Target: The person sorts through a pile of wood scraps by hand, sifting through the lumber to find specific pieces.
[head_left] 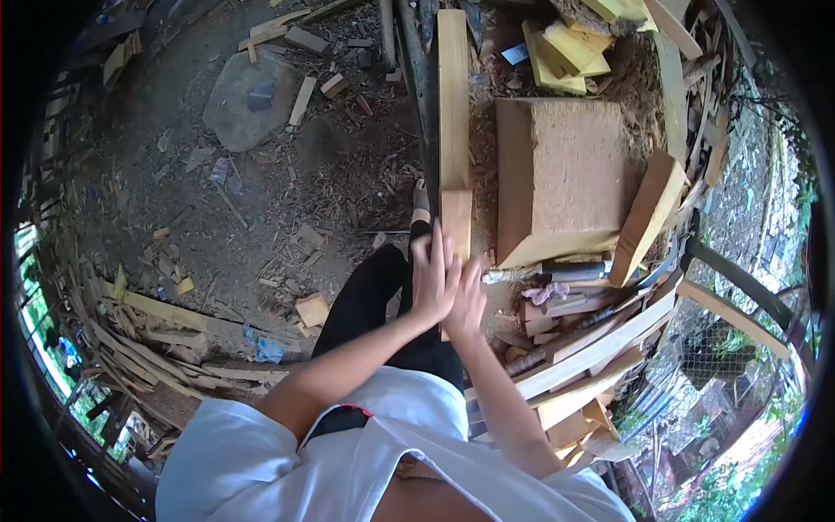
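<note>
A long squared wooden beam [453, 96] runs away from me along the dark edge of a support. On its near end lies a shorter wooden block [457, 213]. My left hand [436, 277] is against the left side of this block, its fingers pointing forward and slightly apart. Close beside it, my right hand [467, 294] holds the block from the right. The two hands overlap in part and hide the middle of the block. Where the fingertips press underneath cannot be seen.
A large wooden block [578, 170] stands to the right, with a slanted plank [648, 217] leaning by it. Yellowish offcuts [570, 56] lie at the back right. Planks [600, 339] are piled at the near right. Wood chips cover the ground around a flat stone-like slab [250, 100].
</note>
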`<state>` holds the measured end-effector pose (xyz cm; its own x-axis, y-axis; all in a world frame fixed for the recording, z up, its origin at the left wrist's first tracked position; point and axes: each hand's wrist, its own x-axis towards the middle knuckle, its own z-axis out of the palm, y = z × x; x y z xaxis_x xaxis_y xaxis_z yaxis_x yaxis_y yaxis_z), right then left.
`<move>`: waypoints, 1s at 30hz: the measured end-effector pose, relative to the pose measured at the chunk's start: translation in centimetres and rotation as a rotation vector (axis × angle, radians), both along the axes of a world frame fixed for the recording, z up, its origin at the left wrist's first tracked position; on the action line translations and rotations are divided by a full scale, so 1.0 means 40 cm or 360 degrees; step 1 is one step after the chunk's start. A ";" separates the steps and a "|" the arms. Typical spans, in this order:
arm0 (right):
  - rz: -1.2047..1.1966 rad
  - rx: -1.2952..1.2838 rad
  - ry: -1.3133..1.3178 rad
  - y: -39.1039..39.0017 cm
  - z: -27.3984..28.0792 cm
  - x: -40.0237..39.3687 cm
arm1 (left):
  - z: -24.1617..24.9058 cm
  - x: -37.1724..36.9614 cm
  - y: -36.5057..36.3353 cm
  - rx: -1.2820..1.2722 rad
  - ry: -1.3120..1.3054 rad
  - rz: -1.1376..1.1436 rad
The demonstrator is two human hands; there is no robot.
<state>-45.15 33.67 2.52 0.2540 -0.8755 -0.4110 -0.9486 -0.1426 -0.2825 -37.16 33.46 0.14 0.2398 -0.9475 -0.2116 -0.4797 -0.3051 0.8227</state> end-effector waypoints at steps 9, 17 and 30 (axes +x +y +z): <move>-0.0087 -0.0196 -0.0387 -0.474 -0.032 0.136 | -0.076 0.143 -0.486 -0.0495 0.0037 0.0155; -0.0029 -0.0474 -0.0223 -0.773 -0.060 0.249 | -0.133 0.265 -0.812 -0.0418 -0.0084 0.0137; -0.0023 0.0117 -0.0197 0.019 0.026 -0.077 | 0.040 -0.017 0.004 -0.0070 0.0100 0.0127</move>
